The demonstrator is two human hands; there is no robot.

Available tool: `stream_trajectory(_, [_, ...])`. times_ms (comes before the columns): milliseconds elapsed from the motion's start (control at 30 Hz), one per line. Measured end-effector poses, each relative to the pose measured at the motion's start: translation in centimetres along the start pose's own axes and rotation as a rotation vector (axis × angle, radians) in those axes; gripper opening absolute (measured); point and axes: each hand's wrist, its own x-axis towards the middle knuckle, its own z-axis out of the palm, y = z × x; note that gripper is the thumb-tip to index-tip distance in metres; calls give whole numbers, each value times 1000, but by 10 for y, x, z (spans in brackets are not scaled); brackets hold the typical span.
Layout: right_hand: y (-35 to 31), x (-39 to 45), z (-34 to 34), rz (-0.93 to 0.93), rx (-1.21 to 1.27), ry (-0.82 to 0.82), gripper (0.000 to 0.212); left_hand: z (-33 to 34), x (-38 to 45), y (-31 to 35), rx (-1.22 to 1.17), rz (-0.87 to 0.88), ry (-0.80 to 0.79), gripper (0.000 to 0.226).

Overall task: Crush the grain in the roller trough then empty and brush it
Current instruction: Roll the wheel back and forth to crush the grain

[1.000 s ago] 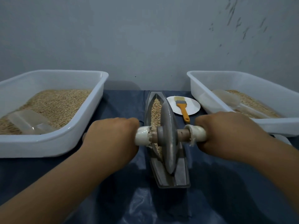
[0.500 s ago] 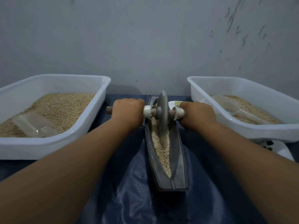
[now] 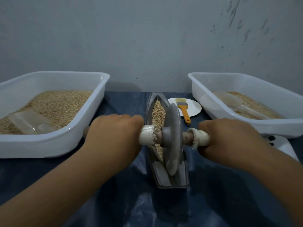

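Note:
A grey boat-shaped metal trough (image 3: 184, 179) lies lengthwise on the dark blue cloth, with grain (image 3: 158, 111) heaped in its far half. A grey roller wheel (image 3: 173, 136) stands upright in the near half of the trough on a wooden axle wrapped in white tape. My left hand (image 3: 114, 136) grips the axle's left handle. My right hand (image 3: 229, 138) grips the right handle. An orange-handled brush (image 3: 184, 110) lies on a white plate (image 3: 194, 108) just right of the trough's far end.
A white tub (image 3: 54, 145) of grain with a clear scoop (image 3: 29, 122) stands at the left. A second white tub (image 3: 278, 126) of grain with a clear scoop (image 3: 227, 99) stands at the right. A white object with dark spots (image 3: 278, 143) sits beside it. A grey wall is behind.
Both hands have pulled the roller wheel back from the trough's far end to its near half, after pushing it forward earlier. The plate and brush are uncovered again.

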Motion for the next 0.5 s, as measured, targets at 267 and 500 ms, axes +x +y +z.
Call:
stream_trajectory(267, [0,105,44,37,-29,146,10,64,63,-22,-41,-216,-283,17])
stream_trajectory(500, [9,145,50,47,34,220,24,89,95,-35,73,-179,-81,22])
